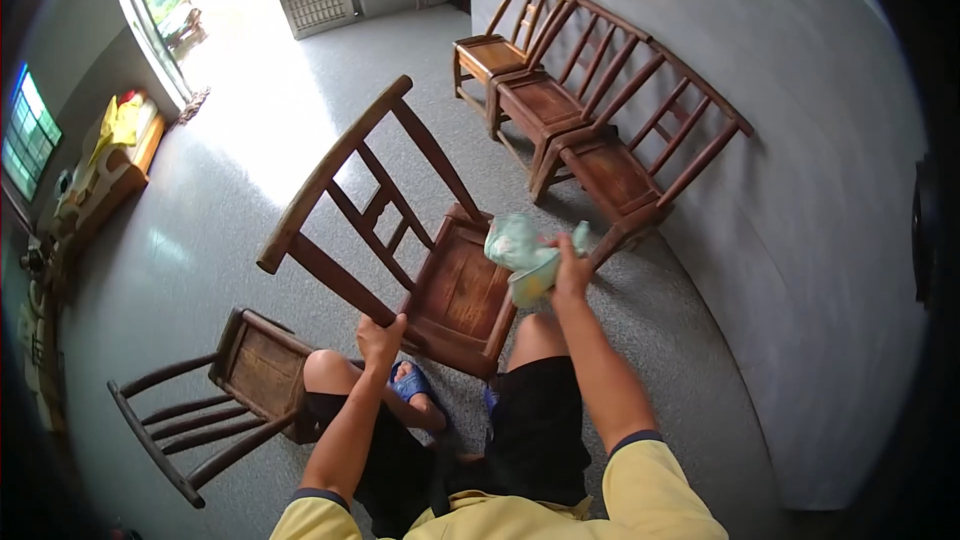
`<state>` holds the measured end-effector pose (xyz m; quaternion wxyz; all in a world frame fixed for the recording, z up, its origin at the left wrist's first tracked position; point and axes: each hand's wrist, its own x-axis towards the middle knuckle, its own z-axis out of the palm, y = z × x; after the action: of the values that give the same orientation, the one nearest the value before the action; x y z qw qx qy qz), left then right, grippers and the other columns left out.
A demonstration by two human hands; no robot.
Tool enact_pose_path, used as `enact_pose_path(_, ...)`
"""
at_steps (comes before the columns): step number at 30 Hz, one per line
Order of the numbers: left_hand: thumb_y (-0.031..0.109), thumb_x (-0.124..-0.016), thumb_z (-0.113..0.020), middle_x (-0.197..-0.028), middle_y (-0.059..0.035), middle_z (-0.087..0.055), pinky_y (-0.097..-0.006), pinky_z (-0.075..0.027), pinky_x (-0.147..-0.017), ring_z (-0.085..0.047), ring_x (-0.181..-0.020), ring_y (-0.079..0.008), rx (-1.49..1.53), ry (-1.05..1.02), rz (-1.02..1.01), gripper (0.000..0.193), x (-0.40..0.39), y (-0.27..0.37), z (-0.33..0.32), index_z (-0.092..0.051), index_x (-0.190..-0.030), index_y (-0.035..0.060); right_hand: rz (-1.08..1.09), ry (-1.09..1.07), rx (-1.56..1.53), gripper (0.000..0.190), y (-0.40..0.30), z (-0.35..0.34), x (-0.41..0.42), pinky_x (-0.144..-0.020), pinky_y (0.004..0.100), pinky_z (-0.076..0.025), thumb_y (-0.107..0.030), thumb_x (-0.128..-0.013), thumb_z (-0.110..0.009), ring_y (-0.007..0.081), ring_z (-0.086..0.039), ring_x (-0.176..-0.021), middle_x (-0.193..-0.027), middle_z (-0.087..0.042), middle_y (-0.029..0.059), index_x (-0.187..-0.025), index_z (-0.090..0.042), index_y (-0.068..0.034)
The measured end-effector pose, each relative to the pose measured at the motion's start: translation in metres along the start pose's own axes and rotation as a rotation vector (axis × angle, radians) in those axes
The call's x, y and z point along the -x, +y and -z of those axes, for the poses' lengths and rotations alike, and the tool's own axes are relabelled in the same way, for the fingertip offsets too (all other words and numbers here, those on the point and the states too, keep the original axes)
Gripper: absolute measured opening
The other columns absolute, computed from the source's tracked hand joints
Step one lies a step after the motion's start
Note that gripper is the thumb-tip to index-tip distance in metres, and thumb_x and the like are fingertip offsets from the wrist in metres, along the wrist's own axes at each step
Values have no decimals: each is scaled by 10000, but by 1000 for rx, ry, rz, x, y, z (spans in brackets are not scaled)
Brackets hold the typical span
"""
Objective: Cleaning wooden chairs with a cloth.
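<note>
Between my knees stands a low wooden chair (461, 281) with a reddish-brown panelled seat and a slatted back. My left hand (381, 337) grips the lower end of a back post where it meets the seat. A pale green patterned cloth (534, 266) hangs from my right hand (571, 270), bunched in the fingers and slightly blurred. The cloth is over the right side of the seat; whether it touches the wood I cannot tell.
Several wooden chairs (615, 165) stand in a row along the grey wall (787, 202) on the right. Another dark chair (266, 367) is beside my left knee. Wooden seating with yellow cloth (120, 124) lines the left wall. A bright doorway (225, 0) opens at the back.
</note>
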<state>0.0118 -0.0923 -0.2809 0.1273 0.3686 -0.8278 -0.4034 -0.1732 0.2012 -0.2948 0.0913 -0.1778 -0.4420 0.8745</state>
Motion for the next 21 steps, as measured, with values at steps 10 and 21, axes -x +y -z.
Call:
enact_pose_path(10, 236, -802, -803, -778, -139, -734, -358, -551, -687, -730, -740, -225, 167, 28, -95, 258, 11, -11, -2, -731, -885, 2, 950, -792, 1510, 410, 84, 2, 112, -896, 478, -499, -279, -799, -734, 403, -637, -998, -1052, -682, 193, -1149, -680, -74)
enact_pose_path(21, 253, -796, -794, -818, -139, -660, -405, -530, -676, -685, -719, -286, 403, -33, -166, 295, 14, -21, -13, -653, -933, 34, -252, -707, 335, 316, 19, -106, 145, -805, 255, -509, -13, -855, -671, 109, -624, -924, -1028, -677, 3, -1170, -671, -43)
